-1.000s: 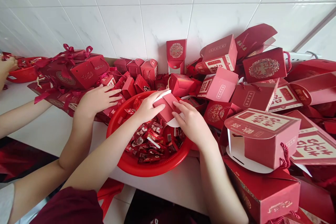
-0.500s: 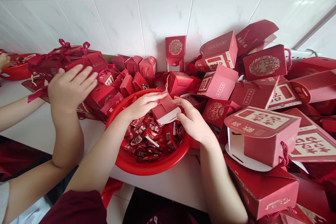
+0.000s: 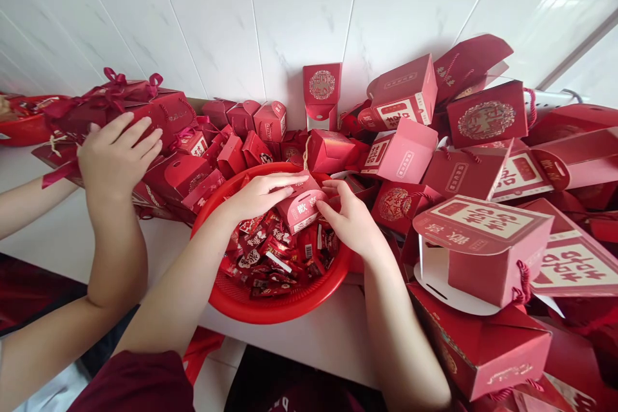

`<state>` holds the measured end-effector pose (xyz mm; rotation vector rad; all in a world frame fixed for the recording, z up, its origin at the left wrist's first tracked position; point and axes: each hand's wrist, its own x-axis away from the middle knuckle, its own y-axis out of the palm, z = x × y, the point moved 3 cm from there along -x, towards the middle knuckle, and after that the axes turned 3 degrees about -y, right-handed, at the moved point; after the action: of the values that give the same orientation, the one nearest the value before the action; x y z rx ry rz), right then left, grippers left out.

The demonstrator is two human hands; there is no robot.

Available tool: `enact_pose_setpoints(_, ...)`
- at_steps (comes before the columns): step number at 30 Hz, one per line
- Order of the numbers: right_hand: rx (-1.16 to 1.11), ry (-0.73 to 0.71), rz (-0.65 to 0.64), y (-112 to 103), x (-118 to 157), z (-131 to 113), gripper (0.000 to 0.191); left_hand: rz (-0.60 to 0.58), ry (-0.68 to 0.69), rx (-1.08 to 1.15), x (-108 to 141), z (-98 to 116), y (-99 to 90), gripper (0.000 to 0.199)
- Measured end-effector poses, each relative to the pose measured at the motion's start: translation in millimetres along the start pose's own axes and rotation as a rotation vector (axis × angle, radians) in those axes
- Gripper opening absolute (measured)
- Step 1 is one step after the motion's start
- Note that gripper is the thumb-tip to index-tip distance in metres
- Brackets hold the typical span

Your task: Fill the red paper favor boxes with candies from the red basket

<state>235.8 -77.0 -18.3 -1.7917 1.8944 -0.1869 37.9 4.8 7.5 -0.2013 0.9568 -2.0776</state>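
A small red gift box [image 3: 303,204] with its printed flap folded over is held above a red plastic basket [image 3: 284,313] of wrapped candies [image 3: 270,257]. My left hand [image 3: 263,194] rests on the left side of the box, fingers pressed along its top. On the right side, my right hand [image 3: 350,214] grips the box with thumb near the flap's edge. A thin cord rises behind the box. The box's underside is hidden.
Open and closed red boxes [image 3: 483,225] are heaped on the right. Small boxes [image 3: 244,117] line the tiled wall. Another person's hand [image 3: 118,148] touches ribboned boxes [image 3: 116,106] at left, near a second red basket [image 3: 24,132] and another person's fingers.
The box's flap has come down over its front, so the printed side shows where the white inside edge was. The other person's hand has shifted slightly left and down.
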Motion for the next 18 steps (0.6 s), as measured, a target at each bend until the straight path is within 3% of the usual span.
enact_pose_setpoints(6, 0.145, 0.137, -0.047, -1.2, -1.0, 0.6, 0.043, -0.012, 0.044, -0.010, 1.3, 6.3, 2.6, 0.045)
enact_pose_setpoints(18, 0.214, 0.158, -0.067, 0.8, -0.6, 0.5, 0.032, -0.008, 0.037, -0.050, 1.4, 11.7, 4.4, 0.046)
